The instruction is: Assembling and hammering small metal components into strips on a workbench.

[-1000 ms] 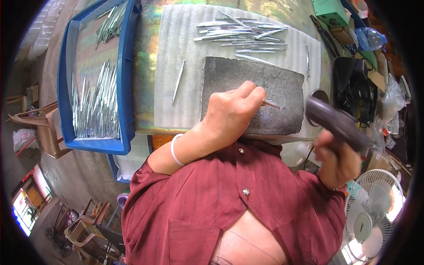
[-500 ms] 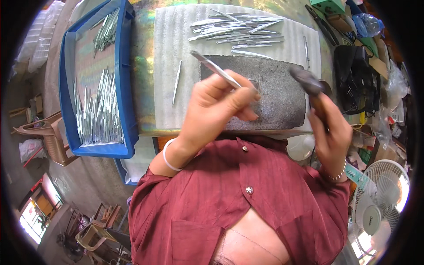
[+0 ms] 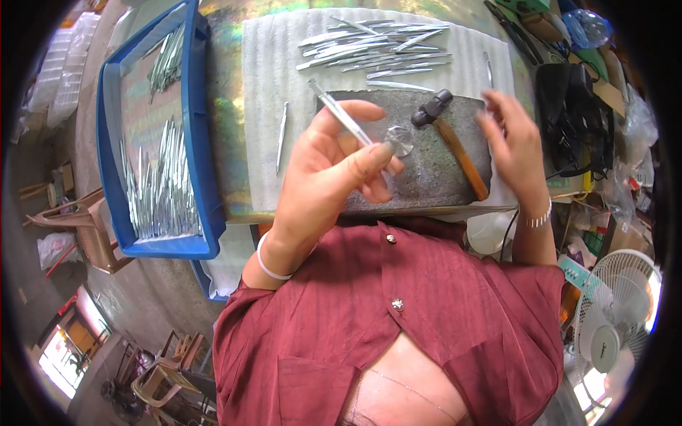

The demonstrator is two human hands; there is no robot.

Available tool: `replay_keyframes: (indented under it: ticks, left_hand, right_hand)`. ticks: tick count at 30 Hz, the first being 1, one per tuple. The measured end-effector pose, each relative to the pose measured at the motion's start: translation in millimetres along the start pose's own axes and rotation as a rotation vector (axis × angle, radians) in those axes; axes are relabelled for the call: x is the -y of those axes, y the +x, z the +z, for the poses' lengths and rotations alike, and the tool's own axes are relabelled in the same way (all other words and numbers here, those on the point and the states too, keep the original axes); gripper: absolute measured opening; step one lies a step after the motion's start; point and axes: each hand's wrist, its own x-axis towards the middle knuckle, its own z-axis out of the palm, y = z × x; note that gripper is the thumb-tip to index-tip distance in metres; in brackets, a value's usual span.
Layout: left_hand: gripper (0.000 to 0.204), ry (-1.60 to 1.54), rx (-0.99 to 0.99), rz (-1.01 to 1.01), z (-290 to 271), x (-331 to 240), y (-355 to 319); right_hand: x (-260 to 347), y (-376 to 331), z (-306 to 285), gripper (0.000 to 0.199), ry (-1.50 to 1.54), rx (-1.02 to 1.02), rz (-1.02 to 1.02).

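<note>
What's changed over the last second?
Right hand let go of the hammer, now lying on the dark slab, and moved forward near the slim strip on the white mat; contact unclear. Left hand lifted off the slab, its held strip now pointing upper left. Blue tray and strip pile unchanged.

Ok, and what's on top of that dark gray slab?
A wooden-handled hammer and a small shiny round piece show on the gray slab. The left-hand grip hides much of its left side, so anything beneath can't be seen.
</note>
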Motion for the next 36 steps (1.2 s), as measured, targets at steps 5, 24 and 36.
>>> replay_keyframes:
  ticks: [5,24,36]
  left_hand:
    - [0.022,0.097,0.034,-0.019,4.5,-1.3,-9.0]
    - [0.025,0.580,0.201,0.175,11.5,4.6,0.3]
    - [0.012,0.444,0.053,0.334,6.1,22.6,-4.6]
  right_hand:
    - [-106.0,60.2,26.2,0.032,-0.118,-0.152,0.144]
    - [31.0,6.7,-55.8,0.010,0.202,0.031,-0.182]
    - [81.0,-5.2,15.7,0.011,0.765,0.012,-0.190]
